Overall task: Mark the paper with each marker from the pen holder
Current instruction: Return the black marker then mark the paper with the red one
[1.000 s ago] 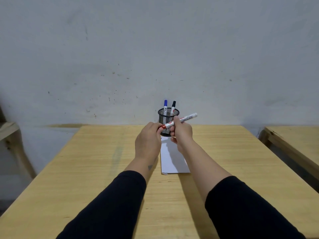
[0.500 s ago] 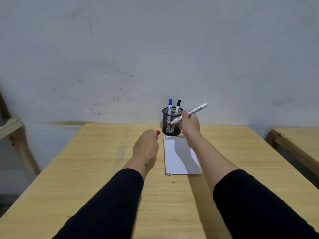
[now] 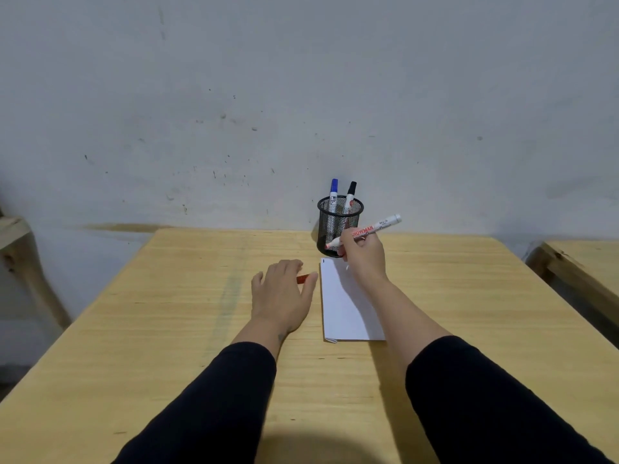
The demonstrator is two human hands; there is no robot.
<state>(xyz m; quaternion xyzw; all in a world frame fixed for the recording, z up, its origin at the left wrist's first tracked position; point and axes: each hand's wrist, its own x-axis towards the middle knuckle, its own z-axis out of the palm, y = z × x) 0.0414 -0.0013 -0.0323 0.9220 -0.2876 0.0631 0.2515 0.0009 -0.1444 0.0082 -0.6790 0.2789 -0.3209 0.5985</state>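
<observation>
Black wire-mesh pen holder point(image 3: 340, 226) at centre frame; blue-capped white marker point(image 3: 333, 192) and black-capped white marker point(image 3: 350, 194) inside. White marker with red lettering point(image 3: 365, 232). Red cap point(image 3: 303, 279). Plain white paper sheet point(image 3: 345, 306). Pale yellow wood-grain table point(image 3: 167, 329). Black sleeves point(image 3: 214, 403) at lower frame. Grey speckled wall point(image 3: 301, 95).

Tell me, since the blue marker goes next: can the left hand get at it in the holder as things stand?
Probably yes. The blue marker sticks up out of the pen holder on its left side, and nothing stands between it and the left hand. But that hand is on the red cap, which it may need to let go.
</observation>
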